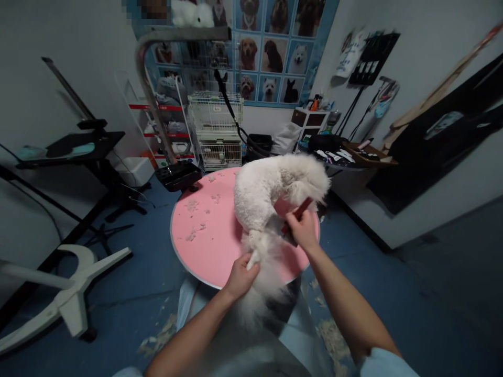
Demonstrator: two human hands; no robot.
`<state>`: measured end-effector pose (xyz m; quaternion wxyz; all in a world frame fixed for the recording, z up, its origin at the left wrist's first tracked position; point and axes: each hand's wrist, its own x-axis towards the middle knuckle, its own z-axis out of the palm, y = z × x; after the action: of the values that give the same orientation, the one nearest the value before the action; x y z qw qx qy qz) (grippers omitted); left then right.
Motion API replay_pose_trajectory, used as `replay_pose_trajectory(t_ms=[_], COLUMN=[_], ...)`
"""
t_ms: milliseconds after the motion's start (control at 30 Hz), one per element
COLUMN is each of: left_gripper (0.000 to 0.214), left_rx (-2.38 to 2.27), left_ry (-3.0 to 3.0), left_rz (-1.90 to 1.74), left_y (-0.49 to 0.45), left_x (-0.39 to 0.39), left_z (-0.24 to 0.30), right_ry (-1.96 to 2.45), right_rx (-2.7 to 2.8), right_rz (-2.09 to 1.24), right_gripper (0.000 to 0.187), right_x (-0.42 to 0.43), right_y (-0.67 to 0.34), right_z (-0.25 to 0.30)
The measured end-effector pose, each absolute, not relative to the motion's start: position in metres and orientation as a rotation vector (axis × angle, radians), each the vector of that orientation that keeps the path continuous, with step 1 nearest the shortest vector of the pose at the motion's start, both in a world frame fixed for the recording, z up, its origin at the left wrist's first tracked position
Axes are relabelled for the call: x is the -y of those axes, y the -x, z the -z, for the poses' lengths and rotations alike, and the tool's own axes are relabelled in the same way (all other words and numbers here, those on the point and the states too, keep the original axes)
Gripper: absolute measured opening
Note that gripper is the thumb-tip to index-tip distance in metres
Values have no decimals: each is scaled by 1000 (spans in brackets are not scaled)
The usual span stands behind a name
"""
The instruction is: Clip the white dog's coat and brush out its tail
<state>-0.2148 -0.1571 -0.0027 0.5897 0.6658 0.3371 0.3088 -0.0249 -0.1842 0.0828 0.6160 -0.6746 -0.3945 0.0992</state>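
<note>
A fluffy white dog (257, 191) stands on the round pink grooming table (208, 251), its body curved and its head end at the far right. My left hand (240, 276) is closed round the dog's tail (261, 285), whose long hair hangs past the table's near edge. In my right hand (302, 230) is a red-handled grooming brush (302, 208), close to the dog's rear on the right. The brush's greyish head is low and partly hidden, so I cannot tell whether it touches the coat.
Hair clippings (192, 204) lie on the table's left side. A metal grooming arm (155, 104) with a black strap (228, 99) rises behind it. Tools lie on a side table (346, 157) at right. Wire cages (216, 120) stand behind, a white wheeled base (74, 293) at left.
</note>
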Motion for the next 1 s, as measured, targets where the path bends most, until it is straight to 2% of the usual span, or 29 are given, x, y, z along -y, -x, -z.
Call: replay_pose_trajectory(t_ms=[100, 233, 367, 500, 667, 767, 800, 933, 1000], left_gripper=[18, 27, 30, 31, 31, 34, 34, 33, 34], left_rx=[-757, -692, -677, -654, -683, -661, -662, -663, -651], left_ry=[-1499, -1426, -1411, -1432, -1523, -1538, -1544, -1601, -1608], left_rz=[-708, -721, -691, -709, -724, -731, -731, -729, -738], left_y=[215, 219, 219, 216, 216, 216, 216, 216, 217], left_x=[157, 154, 153, 155, 156, 157, 157, 159, 160], left_z=[1, 1, 2, 4, 7, 5, 3, -1, 0], right_ry=[1478, 1484, 1378, 1433, 1462, 1480, 1509, 1483, 1482], right_rx=[778, 944, 514, 834, 678, 944, 971, 778, 973], right_rz=[-133, -419, -63, -371, -220, -441, -432, -18, -180], right_gripper=[19, 21, 21, 26, 26, 27, 27, 23, 22], right_x=[182, 183, 189, 196, 201, 201, 201, 198, 197], right_y=[35, 30, 13, 22, 25, 24, 24, 27, 30], right_z=[-90, -89, -87, -74, -62, -68, -72, -87, -93])
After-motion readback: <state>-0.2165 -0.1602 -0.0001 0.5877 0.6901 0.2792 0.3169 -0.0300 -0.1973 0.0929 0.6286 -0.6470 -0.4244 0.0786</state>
